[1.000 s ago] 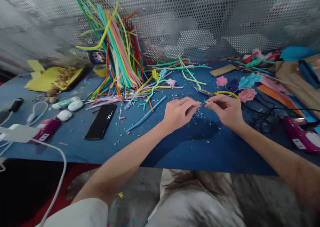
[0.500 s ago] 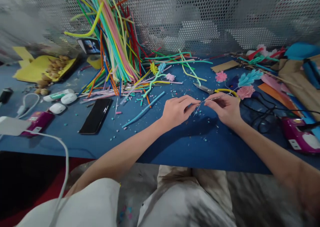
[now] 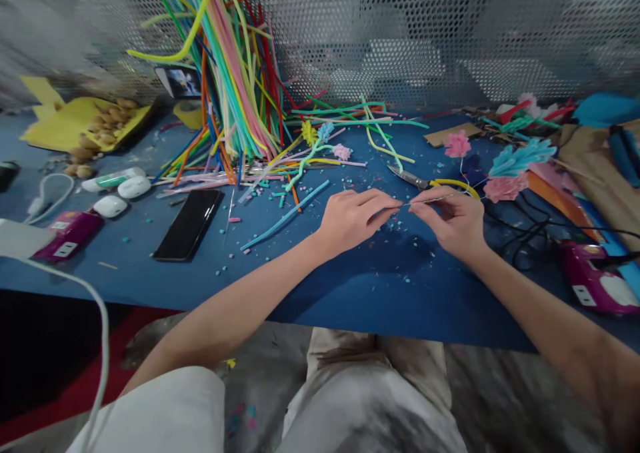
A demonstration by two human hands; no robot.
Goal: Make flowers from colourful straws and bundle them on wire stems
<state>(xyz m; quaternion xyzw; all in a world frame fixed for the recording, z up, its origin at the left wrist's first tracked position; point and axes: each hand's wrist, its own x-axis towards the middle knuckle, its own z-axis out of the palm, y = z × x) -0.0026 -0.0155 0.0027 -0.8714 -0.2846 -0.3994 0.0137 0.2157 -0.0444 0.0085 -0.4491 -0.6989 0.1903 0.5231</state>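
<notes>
Our left hand point(image 3: 345, 223) and right hand point(image 3: 453, 220), each grip pinching thin wire point(image 3: 406, 204) above blue tabletop point(image 3: 350, 300); pliers point(image 3: 413, 178) just beyond.

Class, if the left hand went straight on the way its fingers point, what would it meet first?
Apart from the thin wire at its fingertips, the left hand would probably meet the fingertips of the right hand, just across a small gap. Depth is hard to judge from this single view.

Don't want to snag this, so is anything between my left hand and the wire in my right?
Nothing visible: the thin wire reaches the left hand. The yellow-handled tool lies beyond the right hand.
</notes>
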